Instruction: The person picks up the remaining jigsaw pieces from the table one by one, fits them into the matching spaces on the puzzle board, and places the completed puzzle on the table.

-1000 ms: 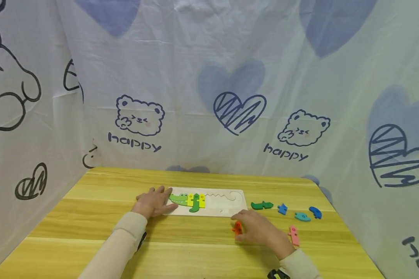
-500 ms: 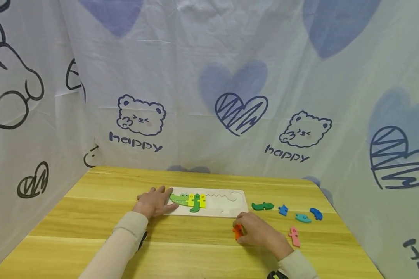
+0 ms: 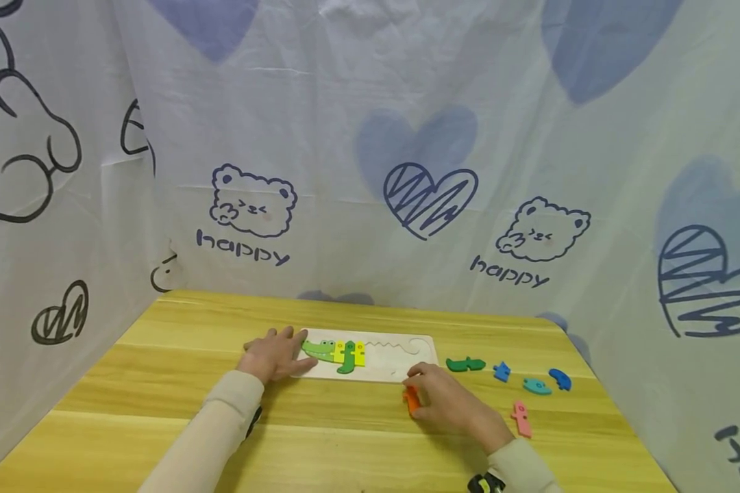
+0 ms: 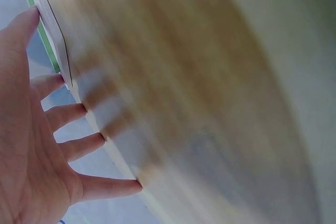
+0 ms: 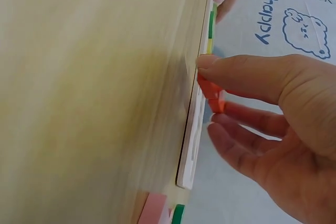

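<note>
A pale wooden puzzle board lies on the table, with a green crocodile head and yellow and green body pieces set in its left part. My left hand rests at the board's left end, fingers spread; in the left wrist view its thumb touches the board's edge and the fingertips meet the tabletop. My right hand pinches an orange puzzle piece between thumb and fingers, just in front of the board's near right edge. The piece is partly hidden by the hand in the head view.
Right of the board lie loose pieces: a dark green one, a small blue one, a teal one, a curved blue one and a pink one. A printed white curtain stands behind the table.
My right hand has closed its fingers on the orange piece and shifted it slightly left and toward the board. The left hand stays at the board's left end.
</note>
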`<state>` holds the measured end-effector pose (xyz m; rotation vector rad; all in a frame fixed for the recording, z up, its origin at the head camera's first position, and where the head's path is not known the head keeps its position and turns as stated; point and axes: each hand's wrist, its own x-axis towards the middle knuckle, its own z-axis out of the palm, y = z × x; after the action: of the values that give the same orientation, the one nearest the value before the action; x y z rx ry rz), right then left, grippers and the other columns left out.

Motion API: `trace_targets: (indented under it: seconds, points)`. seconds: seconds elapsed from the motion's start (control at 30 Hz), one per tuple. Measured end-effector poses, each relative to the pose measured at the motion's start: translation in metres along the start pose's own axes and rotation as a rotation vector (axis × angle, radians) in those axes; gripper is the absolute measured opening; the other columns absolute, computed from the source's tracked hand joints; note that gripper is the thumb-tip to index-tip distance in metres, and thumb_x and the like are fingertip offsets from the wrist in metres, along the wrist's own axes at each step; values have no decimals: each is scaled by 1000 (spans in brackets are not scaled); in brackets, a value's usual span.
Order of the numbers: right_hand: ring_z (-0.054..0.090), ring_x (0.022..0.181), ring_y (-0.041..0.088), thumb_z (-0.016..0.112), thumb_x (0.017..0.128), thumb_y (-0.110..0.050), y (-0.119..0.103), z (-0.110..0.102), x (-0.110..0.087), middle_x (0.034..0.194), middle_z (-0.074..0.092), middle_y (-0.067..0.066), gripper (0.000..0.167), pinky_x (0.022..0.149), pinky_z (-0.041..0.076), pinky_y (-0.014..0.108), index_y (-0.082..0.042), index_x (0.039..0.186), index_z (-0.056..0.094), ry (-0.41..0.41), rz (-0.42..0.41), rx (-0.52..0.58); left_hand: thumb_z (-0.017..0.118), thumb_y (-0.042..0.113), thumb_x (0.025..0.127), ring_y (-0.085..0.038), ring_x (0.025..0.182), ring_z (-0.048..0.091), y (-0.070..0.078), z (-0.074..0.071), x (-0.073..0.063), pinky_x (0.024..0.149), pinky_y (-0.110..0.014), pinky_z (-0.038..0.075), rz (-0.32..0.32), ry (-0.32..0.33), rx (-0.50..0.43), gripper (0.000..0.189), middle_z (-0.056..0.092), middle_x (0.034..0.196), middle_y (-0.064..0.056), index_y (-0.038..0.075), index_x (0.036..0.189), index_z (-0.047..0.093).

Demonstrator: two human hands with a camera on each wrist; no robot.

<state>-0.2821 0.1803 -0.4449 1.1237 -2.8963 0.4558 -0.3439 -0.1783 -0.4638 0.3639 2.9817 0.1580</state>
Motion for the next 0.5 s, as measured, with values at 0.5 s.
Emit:
trace_targets:
  seconds: [0.5]
  points:
    - [60,120,35,87,82,-13,-1,-5,26,130,64,14,52,103,54,54,1,129,70,60,69,103,48,71,97,-54,147,38,-2,3,2,94,-89,37,-11,-9,-1,84,37,165,-19,18,161,36]
